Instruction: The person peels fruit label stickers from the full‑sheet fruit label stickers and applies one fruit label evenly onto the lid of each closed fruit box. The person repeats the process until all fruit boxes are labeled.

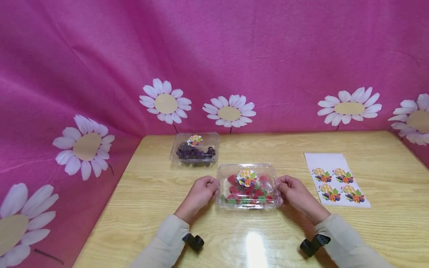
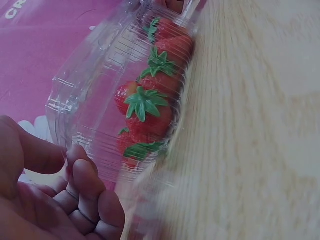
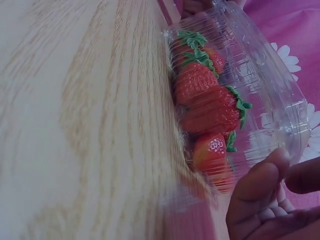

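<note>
A clear plastic clamshell box (image 1: 223, 175) of strawberries (image 1: 234, 191) is in front of me in the head view, its lid down and a round fruit sticker (image 1: 247, 178) on top. My left hand (image 1: 202, 191) pinches its left end at the rim between thumb and fingers. At the opposite end my right hand (image 1: 295, 191) pinches the rim the same way. Both wrist views show the red strawberries (image 2: 150, 117) with green leaves through the ribbed clear wall (image 3: 245, 100).
Behind and to the left stands a second clear box (image 1: 211, 139) with dark grapes (image 1: 191, 152) and a like sticker (image 1: 194, 140). On the right lies a white sheet (image 1: 323, 160) with several fruit stickers (image 1: 344, 176). A pink flowered cloth (image 1: 285, 67) hangs behind the wooden table (image 1: 134, 208).
</note>
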Motion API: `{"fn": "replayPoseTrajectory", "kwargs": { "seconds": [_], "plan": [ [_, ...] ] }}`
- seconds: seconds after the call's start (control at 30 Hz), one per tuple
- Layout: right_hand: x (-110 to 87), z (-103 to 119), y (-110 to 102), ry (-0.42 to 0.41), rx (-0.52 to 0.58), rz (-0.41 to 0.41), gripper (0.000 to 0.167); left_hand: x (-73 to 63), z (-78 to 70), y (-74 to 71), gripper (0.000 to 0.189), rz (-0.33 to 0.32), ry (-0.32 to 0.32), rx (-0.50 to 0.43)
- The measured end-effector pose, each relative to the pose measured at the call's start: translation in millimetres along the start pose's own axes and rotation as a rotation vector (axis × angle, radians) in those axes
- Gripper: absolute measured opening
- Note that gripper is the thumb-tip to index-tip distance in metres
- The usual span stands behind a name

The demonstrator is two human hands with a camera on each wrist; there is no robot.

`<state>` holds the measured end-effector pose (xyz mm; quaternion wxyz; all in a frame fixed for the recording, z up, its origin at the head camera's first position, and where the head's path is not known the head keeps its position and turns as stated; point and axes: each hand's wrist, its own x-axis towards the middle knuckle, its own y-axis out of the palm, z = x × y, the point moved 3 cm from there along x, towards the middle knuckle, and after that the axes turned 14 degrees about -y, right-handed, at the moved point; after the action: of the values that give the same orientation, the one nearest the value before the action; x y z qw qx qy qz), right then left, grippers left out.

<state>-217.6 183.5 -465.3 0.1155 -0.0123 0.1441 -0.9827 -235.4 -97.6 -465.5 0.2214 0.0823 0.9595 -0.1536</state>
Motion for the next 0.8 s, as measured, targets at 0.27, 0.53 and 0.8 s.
{"fn": "replayPoseTrajectory", "kwargs": {
  "seconds": [0.27, 0.53, 0.8],
  "plan": [
    [-2.4, 0.9, -3.7, 0.014, -0.027, 0.01, 0.024, -2.0, -4.5, 0.5, 0.02, -0.009, 0.006, 0.006],
    [-4.3, 2.5, -9.5, 0.013, -0.048, -0.036, 0.028, -3.6, -9.8, 2.8, 0.019, -0.032, 0.002, 0.011],
    [-7.9, 6.1, -12.7, 0.045, -0.035, -0.083, 0.03, -5.0, -9.0, 8.0, 0.02, -0.018, 0.046, -0.015]
  ]
}}
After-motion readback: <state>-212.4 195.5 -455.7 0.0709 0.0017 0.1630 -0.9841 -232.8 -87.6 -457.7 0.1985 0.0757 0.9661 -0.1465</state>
